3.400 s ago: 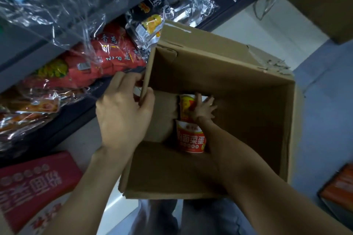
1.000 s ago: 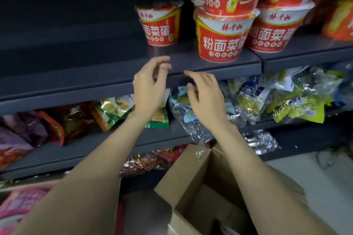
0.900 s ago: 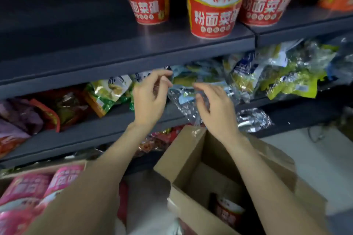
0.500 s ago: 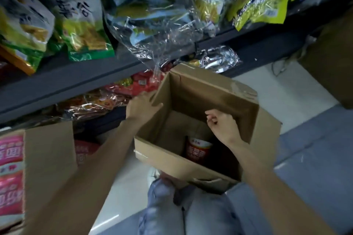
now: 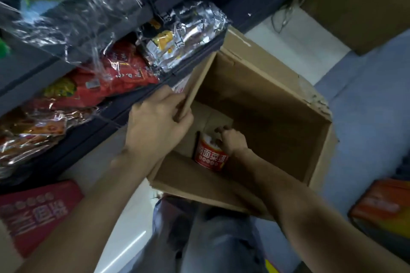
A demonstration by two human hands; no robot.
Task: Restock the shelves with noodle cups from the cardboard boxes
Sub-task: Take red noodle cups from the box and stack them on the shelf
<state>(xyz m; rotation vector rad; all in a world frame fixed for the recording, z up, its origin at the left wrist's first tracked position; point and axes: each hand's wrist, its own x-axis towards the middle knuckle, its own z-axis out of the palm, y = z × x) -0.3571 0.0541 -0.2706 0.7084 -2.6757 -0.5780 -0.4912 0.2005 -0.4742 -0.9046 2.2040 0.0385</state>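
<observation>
Noodle cup stands upright deep in the cardboard box, against its left wall near the front left corner, and it looks like the only one in view in there. Your right hand is down on its lid with the fingers curled over the rim, though you can't tell from here whether the grip has truly closed. Your left hand pinches the upright left flap to steady the box. A top-only hold on a tapered cup could slip or dent the foil lid as you lift, so get your fingers round the wall if you can. The box seems to rest against your legs rather than flat on the floor, so pulling upward may tip it if the flap hold loosens. Watch your forearm on the front edge, and the snack bags overhanging the lower shelf just beside the flap.
</observation>
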